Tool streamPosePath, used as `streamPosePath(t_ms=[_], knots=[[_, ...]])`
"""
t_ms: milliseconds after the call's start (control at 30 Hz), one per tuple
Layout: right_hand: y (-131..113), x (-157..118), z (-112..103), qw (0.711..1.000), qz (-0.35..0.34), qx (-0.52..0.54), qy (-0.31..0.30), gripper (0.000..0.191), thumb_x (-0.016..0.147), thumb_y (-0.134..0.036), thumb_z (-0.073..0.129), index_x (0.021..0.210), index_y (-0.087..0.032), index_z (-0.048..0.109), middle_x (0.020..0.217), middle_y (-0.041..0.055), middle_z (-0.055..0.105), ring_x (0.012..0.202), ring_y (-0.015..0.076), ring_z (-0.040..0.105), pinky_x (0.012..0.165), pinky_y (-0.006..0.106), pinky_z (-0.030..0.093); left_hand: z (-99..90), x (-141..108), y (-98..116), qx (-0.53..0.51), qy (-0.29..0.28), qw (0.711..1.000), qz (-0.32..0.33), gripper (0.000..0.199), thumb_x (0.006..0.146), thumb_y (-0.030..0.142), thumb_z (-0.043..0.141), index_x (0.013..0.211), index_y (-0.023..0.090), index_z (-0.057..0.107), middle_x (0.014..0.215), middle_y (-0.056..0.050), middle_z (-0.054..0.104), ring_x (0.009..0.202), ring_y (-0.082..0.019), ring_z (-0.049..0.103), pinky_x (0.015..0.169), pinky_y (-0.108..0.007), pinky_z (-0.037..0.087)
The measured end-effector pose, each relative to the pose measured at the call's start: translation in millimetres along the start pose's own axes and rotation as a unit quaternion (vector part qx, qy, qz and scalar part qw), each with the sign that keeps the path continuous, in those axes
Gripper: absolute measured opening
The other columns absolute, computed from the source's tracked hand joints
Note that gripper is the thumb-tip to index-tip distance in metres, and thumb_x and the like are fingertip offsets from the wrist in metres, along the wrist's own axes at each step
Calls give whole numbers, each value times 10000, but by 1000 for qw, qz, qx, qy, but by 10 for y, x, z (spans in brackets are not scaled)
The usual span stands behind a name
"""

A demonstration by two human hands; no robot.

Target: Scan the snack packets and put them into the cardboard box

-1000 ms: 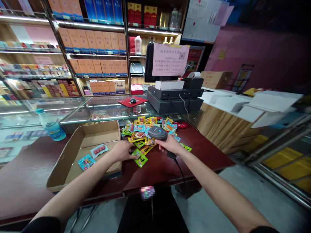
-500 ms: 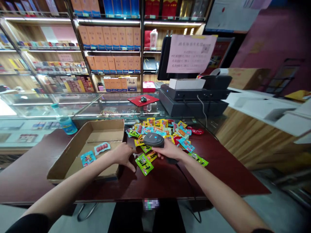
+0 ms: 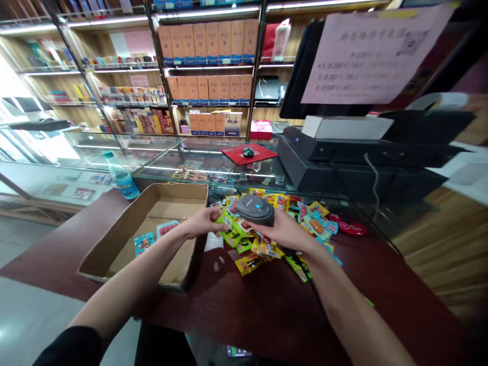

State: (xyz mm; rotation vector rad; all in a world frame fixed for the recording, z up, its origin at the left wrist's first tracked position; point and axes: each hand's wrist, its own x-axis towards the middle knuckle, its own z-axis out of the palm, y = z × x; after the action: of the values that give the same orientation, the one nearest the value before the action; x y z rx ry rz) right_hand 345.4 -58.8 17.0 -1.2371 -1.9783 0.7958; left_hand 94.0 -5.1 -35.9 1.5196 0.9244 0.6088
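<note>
My left hand [image 3: 201,222] pinches a green snack packet [image 3: 230,229] by its left end, just right of the cardboard tray. In my right hand [image 3: 287,230] is a dark grey barcode scanner [image 3: 254,208], with a small blue light on its top, held over the heap. Below and around it lie several yellow, blue and green snack packets [image 3: 267,247], loosely piled. The open cardboard tray [image 3: 177,192] holds a blue snack packet [image 3: 144,244] and a pale blue packet with red balls [image 3: 168,228], partly covered by my left forearm.
A bottle of blue liquid [image 3: 125,180] stands behind the tray. At the back are a glass counter with a red mat [image 3: 263,152] and mouse [image 3: 248,152], and a monitor with a pink paper sign [image 3: 366,61]. A red object [image 3: 351,227] lies right of the heap.
My left hand, earlier spread beside the tray's edge, has closed on a green packet and lifted it beside the scanner. The view has turned left and closer. My right hand still holds the scanner.
</note>
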Motion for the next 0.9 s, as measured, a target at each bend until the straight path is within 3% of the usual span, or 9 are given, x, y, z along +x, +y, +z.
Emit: streamPosePath(t_ms=[67, 133, 300, 400, 600, 900], knots=[[14, -11, 14, 1000, -10, 5, 7, 411, 783, -328, 686, 1169, -191, 663, 1141, 76, 708, 1062, 273, 655, 936, 421, 514, -137, 22, 91, -47, 85, 995, 10, 439, 574, 384, 844, 848, 147, 597, 744, 2, 667, 603, -84, 583, 565, -194, 454], [19, -24, 55, 1000, -15, 19, 5, 408, 793, -323, 673, 1175, -182, 655, 1146, 78, 706, 1070, 267, 655, 942, 417, 515, -201, 34, 140, -71, 132, 989, 4, 425, 567, 372, 854, 844, 139, 631, 726, 1, 674, 586, -78, 578, 559, -186, 448], [61, -54, 215, 997, -49, 53, 0, 404, 773, -268, 691, 1171, -208, 646, 1153, 60, 704, 1093, 246, 646, 981, 385, 497, -131, 26, 119, -98, 100, 990, 29, 435, 615, 420, 822, 927, 136, 717, 860, -54, 738, 712, -148, 659, 658, -245, 513], [122, -55, 277, 998, -28, 53, 1, 417, 748, -226, 701, 1160, -210, 643, 1108, 55, 721, 1085, 251, 649, 978, 392, 497, -75, 26, 101, -82, 116, 990, 19, 448, 598, 427, 827, 923, 137, 720, 856, -51, 741, 660, -143, 650, 596, -242, 506], [149, -45, 256, 999, -6, 41, 1, 507, 720, -186, 688, 1220, -184, 606, 1131, 81, 709, 1067, 264, 651, 955, 399, 509, -75, 44, 77, -83, 127, 986, 65, 519, 536, 348, 869, 943, 128, 634, 867, -58, 728, 676, -130, 643, 560, -211, 477], [197, -47, 268, 1000, -1, 13, 0, 357, 709, -208, 686, 1064, -189, 661, 1025, 69, 727, 997, 269, 668, 901, 400, 530, -81, 35, 91, -44, 137, 988, 56, 454, 588, 329, 832, 923, 122, 605, 848, -68, 719, 701, -150, 652, 608, -244, 488]])
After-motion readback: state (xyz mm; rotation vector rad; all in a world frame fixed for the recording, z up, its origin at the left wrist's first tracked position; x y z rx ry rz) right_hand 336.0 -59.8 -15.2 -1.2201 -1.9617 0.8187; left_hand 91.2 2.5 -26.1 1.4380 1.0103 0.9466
